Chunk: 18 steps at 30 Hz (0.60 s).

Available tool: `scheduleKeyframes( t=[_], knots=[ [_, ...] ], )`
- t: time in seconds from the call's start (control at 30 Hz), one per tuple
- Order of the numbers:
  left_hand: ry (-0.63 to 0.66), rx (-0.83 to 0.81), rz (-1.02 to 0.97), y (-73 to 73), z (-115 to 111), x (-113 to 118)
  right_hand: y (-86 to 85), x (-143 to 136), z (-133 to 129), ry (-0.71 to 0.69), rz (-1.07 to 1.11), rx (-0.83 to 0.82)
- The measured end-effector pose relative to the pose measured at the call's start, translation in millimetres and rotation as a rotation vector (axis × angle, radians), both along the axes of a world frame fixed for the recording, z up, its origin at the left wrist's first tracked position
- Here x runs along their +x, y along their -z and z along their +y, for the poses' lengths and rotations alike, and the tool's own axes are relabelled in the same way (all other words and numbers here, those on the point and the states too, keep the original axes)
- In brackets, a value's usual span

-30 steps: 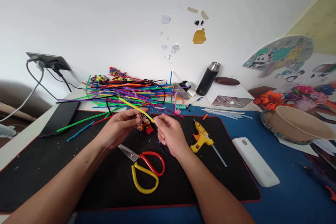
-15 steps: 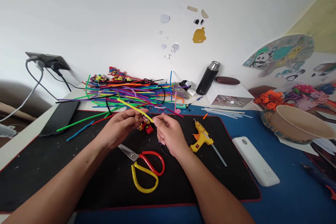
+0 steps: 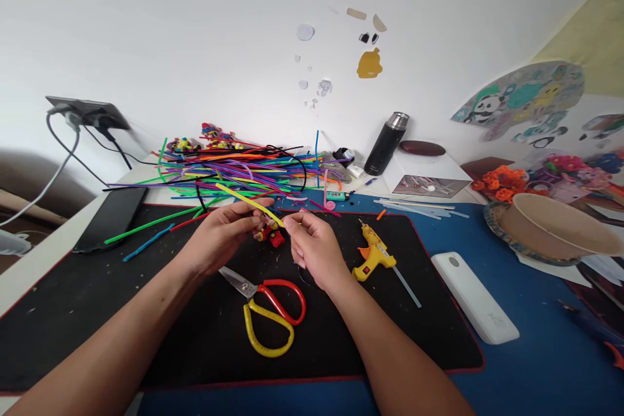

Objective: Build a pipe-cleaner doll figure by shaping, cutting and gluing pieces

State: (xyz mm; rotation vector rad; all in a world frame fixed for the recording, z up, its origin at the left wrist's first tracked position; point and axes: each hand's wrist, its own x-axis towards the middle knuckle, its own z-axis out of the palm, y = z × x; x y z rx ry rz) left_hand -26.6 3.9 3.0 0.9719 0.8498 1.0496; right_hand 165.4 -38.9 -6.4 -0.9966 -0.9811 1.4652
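Note:
A yellow pipe cleaner (image 3: 238, 195) slants between the two hands, its free end pointing up and left. My left hand (image 3: 225, 232) is closed, thumb and fingers pinching near its middle. The fingertips of my right hand (image 3: 312, 240) pinch its lower right end. Between the hands is a small red and yellow piece (image 3: 273, 236), partly covered by the left fingers; whether it hangs from them or lies on the mat cannot be made out. Scissors (image 3: 263, 309) with one red and one yellow handle lie on the black mat (image 3: 205, 338) below the hands.
A heap of coloured pipe cleaners (image 3: 234, 172) lies behind the hands. Right of them are a yellow glue gun (image 3: 374, 253), a white power bank (image 3: 475, 299) and clear glue sticks (image 3: 414, 207). A black flask (image 3: 387, 144) stands at the back; a phone (image 3: 111, 220) lies left.
Both hands keep their grip on the yellow pipe cleaner and have hardly moved. The whole view has shifted very slightly.

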Motion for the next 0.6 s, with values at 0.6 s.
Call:
scheduleKeyframes(
  t=[0.6],
  knots=[
    [0.0,0.045,0.004,-2.6,-1.5,3.8,0.8,-0.3,-1.0,-0.001,0.004,-0.002]
  ],
)
